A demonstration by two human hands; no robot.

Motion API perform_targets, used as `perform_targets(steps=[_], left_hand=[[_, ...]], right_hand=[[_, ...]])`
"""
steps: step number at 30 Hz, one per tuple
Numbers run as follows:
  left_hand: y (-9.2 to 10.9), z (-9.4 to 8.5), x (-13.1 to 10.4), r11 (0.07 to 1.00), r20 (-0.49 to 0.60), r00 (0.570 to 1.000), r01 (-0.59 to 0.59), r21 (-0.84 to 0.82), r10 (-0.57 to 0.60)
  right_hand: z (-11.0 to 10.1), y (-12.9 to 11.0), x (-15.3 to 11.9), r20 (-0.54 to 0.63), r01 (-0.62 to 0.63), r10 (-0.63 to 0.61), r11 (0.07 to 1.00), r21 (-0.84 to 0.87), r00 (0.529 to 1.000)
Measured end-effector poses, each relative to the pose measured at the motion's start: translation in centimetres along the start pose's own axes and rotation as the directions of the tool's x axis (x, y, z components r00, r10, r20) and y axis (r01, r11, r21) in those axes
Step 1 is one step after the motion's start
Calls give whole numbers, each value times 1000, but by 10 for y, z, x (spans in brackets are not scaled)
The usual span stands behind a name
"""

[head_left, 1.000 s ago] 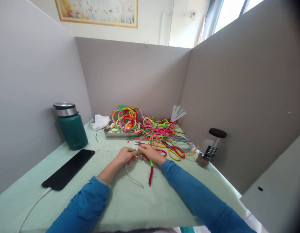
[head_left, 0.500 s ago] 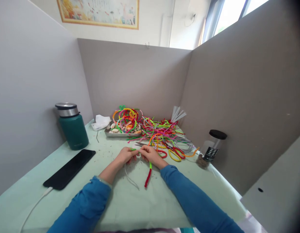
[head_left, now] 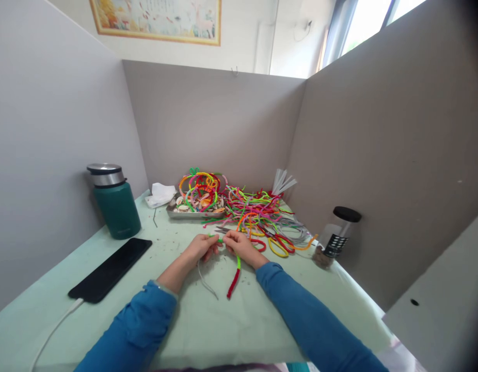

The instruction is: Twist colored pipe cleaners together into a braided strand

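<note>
My left hand (head_left: 202, 248) and my right hand (head_left: 239, 245) are close together above the middle of the table, fingers pinched on a fuzzy stem. Its green part shows between the fingertips, and its red end (head_left: 233, 283) hangs below my right hand. A thin grey wire (head_left: 206, 285) trails down from my left hand. Scissors (head_left: 223, 229) lie just behind the hands. Behind my right hand spreads a heap of coloured fuzzy stems (head_left: 258, 204).
A metal tray (head_left: 196, 215) holds shells and coloured loops. On the left stand a green bottle (head_left: 117, 209) and a black phone (head_left: 111, 270) lying flat; a white tissue (head_left: 160, 195) is behind. At right, a clear jar (head_left: 335, 240) leans. Grey panels surround the table.
More green shows between the fingertips, and the two hands are slightly further apart. The red end and the grey wire have shifted a little left.
</note>
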State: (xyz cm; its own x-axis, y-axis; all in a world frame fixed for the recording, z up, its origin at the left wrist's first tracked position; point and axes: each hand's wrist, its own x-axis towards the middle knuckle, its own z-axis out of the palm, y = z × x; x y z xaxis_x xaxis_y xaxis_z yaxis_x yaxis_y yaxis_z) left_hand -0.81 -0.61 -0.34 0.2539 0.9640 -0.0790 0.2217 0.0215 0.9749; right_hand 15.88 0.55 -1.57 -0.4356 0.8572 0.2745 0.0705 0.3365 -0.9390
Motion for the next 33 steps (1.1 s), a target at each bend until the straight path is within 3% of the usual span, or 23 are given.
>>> perform_targets(steps=[4, 10, 13, 15, 17, 19, 22, 25, 29, 33], left_hand=[[4, 1, -3, 1000, -70, 998, 5, -15, -6], [8, 3, -6, 991, -39, 996, 73, -114, -78], [5, 2, -3, 996, -71, 995, 62, -67, -67], [3, 0, -1, 998, -159, 986, 55, 15, -52], [3, -4, 0, 987, -300, 954, 42, 153, 6], [5, -8, -1, 946, -433, 890, 9, 324, 140], [12, -9, -5, 853, -505, 780, -69, 517, 369], [16, -5, -9, 759, -419, 745, -176, 627, 519], [11, 0, -8, 643, -232, 763, -293, 708, 603], [3, -1, -4, 567, -123, 788, -315, 761, 603]], right_hand=[[-1, 0, 0, 13, 9, -9, 1000, 16, 1000], [0, 3, 0, 7, 13, -13, 1000, 9, 1000], [0, 4, 1, -13, 4, -4, 1000, 10, 1000], [0, 4, 1, -28, 0, 1, 1000, 15, 1000], [0, 5, 2, -36, -4, 4, 1000, 18, 999], [0, 5, 3, -43, -7, 8, 1000, 19, 999], [0, 5, 3, -50, -9, 11, 999, 31, 999], [0, 5, 4, -45, -9, 11, 999, 42, 999], [0, 7, 5, -58, -10, 12, 999, 37, 998], [0, 10, 6, -61, -13, 15, 999, 42, 998]])
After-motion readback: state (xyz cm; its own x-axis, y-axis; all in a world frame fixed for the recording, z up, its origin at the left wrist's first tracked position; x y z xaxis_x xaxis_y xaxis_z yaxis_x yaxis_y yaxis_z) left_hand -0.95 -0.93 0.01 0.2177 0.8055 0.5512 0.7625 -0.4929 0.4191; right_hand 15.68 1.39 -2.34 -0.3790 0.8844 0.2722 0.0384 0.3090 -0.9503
